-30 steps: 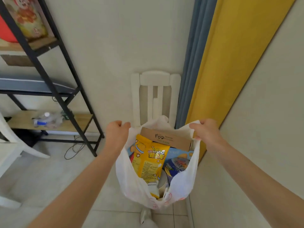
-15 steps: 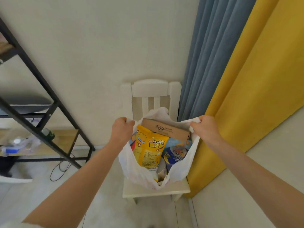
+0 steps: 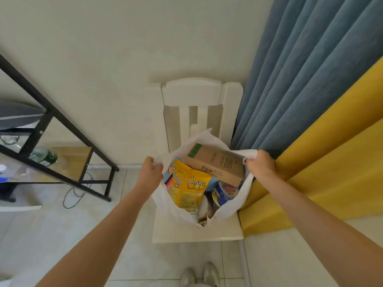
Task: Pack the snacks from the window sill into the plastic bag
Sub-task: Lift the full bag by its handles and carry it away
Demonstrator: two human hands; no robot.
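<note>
While resting on the white wooden chair (image 3: 196,235), thin white plastic bag (image 3: 172,204), snack-filled, pinched by left hand (image 3: 150,172) and right hand (image 3: 260,168); tall brown cardboard box (image 3: 215,164) likely to tip out if released.

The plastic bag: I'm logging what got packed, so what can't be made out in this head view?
- Lower contents of the plastic bag: hidden by its white walls, the yellow snack pouch and the cardboard box.
- Blue packet: print too small to read.
- Bag handles: covered by the left hand and right hand.
- Window sill: outside the frame.
</note>
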